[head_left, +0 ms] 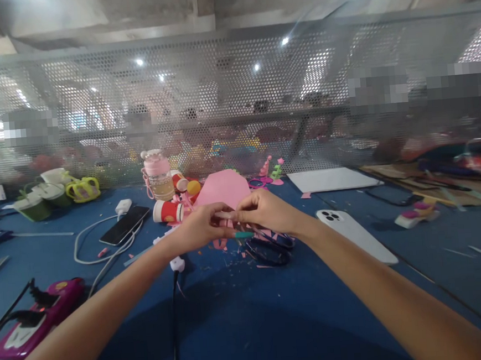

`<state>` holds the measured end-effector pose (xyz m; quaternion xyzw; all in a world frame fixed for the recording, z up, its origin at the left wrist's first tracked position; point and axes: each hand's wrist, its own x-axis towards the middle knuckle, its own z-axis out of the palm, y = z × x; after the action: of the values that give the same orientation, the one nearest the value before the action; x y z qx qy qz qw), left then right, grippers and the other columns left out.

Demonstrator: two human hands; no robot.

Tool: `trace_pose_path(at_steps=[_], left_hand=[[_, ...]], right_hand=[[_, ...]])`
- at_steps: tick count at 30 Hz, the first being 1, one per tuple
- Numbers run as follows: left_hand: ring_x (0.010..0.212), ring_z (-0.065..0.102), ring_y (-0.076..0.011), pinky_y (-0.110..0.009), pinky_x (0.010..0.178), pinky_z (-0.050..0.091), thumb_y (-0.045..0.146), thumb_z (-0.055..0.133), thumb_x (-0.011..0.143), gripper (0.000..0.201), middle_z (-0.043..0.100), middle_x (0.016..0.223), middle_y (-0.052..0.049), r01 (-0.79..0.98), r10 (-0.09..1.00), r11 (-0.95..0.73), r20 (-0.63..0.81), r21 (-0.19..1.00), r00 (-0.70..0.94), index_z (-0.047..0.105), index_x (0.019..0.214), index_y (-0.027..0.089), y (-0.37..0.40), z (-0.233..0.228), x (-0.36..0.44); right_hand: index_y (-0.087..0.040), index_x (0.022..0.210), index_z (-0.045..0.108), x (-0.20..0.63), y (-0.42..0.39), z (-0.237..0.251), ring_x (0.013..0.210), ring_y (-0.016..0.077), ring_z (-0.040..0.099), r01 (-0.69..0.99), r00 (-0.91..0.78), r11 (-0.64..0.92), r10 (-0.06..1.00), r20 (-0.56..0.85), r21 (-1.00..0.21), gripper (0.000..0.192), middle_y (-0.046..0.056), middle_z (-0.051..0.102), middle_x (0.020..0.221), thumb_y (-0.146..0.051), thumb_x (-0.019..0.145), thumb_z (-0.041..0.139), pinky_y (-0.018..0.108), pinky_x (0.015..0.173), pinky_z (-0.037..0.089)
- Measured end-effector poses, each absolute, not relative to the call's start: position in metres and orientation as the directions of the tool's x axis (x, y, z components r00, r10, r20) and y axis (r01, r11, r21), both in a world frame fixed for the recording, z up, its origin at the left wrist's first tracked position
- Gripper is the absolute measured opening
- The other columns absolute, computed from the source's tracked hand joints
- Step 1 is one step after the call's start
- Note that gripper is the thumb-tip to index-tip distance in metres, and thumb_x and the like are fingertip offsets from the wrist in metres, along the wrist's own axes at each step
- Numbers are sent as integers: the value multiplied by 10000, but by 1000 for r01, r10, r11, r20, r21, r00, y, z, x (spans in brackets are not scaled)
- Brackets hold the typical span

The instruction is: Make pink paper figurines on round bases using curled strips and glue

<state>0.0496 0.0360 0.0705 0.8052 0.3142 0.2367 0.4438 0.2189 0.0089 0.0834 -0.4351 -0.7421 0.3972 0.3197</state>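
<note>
**Hands meet over pink paper on a blue table**

Writing is nowhere legible; every label is too blurred to read. At nine o'clock on the blue table (243, 324) lies a purple glue gun (39, 318) with a black cord. Toward ten o'clock stand green cups (38, 204) and a yellow cup (83, 189); what they contain cannot be made out. Nearer the middle a black phone (125, 224) lies screen up beside a white cable (91, 244). At eleven o'clock stands a pink-lidded bottle (157, 178) with clear walls, holding something pale, and a small red-and-white cup (168, 211) lies on its side just in front of it.

At centre, the left hand (200, 227) pinches the lower edge of a pink paper piece (224, 188), fingers closed narrowly on it. The right hand (268, 211) meets it fingertip to fingertip, also closed on the paper's edge. Scissors (268, 247) with dark handles lie just under the right hand, among pink scraps (220, 243). At three o'clock a white phone (355, 232) lies face down, cameras showing.
</note>
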Motion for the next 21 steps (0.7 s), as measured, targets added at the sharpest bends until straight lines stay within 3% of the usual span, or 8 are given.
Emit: trace_pose_path(at_steps=[10, 13, 21], left_hand=[[653, 603, -106, -227, 609, 472, 219, 618, 708, 189, 627, 682, -17, 127, 610, -243, 50, 962, 791, 558, 862, 129, 39, 73, 47], [633, 614, -107, -216, 594, 472, 216, 618, 721, 175, 636, 638, -13, 100, 586, -185, 28, 978, 810, 558, 856, 122, 36, 80, 45], [578, 607, -98, -210, 554, 450, 254, 608, 734, 183, 646, 661, -31, 147, 576, -129, -47, 981, 816, 541, 832, 115, 37, 78, 42]], right_hand=[[-144, 522, 494, 218, 12, 78, 446, 50, 300, 321, -490, 526, 804, 336, -788, 417, -55, 346, 478, -481, 767, 481, 221, 421, 225], [-153, 545, 471, 217, 12, 76, 433, 49, 280, 269, -502, 527, 791, 350, -806, 395, -64, 314, 479, -471, 779, 469, 220, 411, 214], [-173, 750, 476, 213, 13, 70, 472, 57, 396, 113, -446, 493, 801, 400, -863, 186, -42, 479, 593, -352, 784, 515, 201, 444, 309]])
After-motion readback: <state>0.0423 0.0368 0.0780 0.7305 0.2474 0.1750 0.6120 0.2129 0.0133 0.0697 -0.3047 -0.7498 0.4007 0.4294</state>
